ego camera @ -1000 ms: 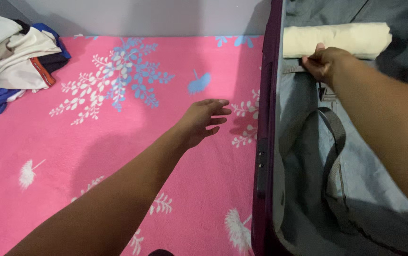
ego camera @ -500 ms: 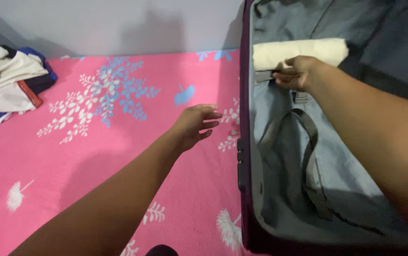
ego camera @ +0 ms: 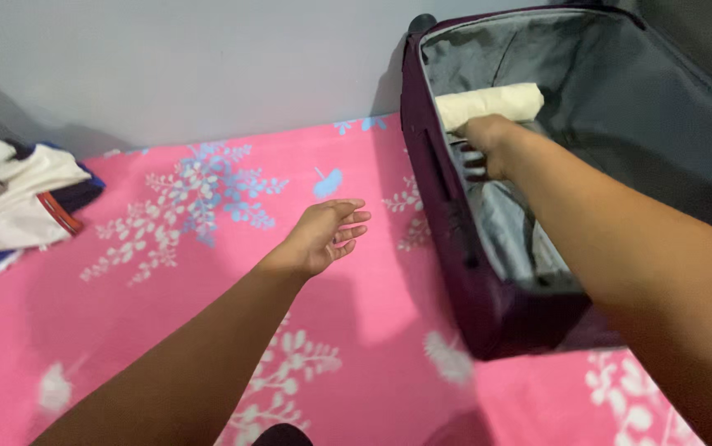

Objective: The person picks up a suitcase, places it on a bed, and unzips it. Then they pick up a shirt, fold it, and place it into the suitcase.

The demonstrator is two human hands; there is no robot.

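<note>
Packing step in hand: right hand [ego camera: 488, 144] inside the suitcase [ego camera: 455, 248] at the bed's far right, fingers spread, pressing just below the cream roll [ego camera: 492, 103]. Left hand [ego camera: 323, 235] open, empty, hovering over the pink bed [ego camera: 166, 289]. Next probably calls for reaching the clothes pile [ego camera: 17, 198] at the left edge.

The pink floral bed cover [ego camera: 207, 272] lies bare around the left hand [ego camera: 319, 235], open room on all sides; a clothes pile [ego camera: 9, 202] blocks the far left edge; the maroon suitcase [ego camera: 455, 248] wall stands to the right; inside, the right hand [ego camera: 484, 144] sits just beside a cream rolled cloth [ego camera: 492, 103], grey lining [ego camera: 620, 107] free beyond.
</note>
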